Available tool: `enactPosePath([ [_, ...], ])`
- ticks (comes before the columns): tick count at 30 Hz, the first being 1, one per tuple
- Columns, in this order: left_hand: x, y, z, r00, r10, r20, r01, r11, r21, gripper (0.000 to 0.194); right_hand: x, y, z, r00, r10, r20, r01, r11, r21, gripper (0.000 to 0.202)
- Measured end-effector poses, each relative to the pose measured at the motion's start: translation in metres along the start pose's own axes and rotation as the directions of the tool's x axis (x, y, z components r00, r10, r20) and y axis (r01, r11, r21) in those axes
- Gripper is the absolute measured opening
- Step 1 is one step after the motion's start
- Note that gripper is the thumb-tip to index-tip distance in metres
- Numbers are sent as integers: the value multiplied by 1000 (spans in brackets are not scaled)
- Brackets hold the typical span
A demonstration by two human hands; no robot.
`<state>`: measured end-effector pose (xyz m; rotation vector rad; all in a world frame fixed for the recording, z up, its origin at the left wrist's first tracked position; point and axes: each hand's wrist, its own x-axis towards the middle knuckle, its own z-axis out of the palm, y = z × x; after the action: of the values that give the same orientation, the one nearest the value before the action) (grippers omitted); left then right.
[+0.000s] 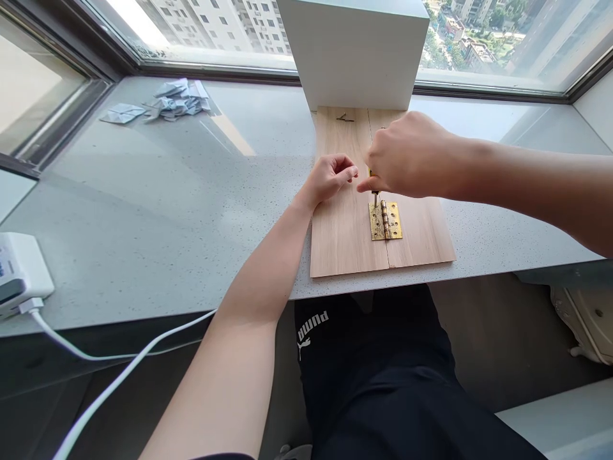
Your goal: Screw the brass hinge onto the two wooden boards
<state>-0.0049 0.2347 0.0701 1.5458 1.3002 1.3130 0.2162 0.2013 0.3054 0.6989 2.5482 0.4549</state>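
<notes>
Two light wooden boards (341,236) lie side by side on the pale speckled counter. Across their seam, near the front, sits a brass hinge (385,220). My right hand (409,156) is wrapped round a screwdriver (376,199), held upright with its shaft down at the hinge's upper left hole; the handle is mostly hidden by the fingers. My left hand (331,177) rests on the left board with its fingers curled and thumb near the index finger; whether anything is between them is too small to tell. A few screws (345,118) lie at the far end of the left board.
Behind the boards stands a white box-like block (359,57). Crumpled paper pieces (177,101) lie at the back left by the window. A white power adapter (23,271) with a white cable (112,383) is at the left. The counter's front edge (498,271) runs before my legs.
</notes>
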Motion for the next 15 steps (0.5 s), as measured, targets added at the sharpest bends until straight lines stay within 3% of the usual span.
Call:
enactPosePath([
  [6, 2, -4, 0, 998, 54, -24, -53, 997, 58, 23, -6, 9, 20, 992, -51, -112, 55, 998, 33, 51],
  [10, 1, -1, 0, 999, 38, -18, -36, 997, 61, 20, -9, 23, 20, 992, -81, -95, 89, 993, 83, 34],
  [15, 1, -1, -1, 999, 48, 4, -48, 997, 65, 17, -4, 23, 9, 984, -174, -45, 175, 985, 12, 53],
])
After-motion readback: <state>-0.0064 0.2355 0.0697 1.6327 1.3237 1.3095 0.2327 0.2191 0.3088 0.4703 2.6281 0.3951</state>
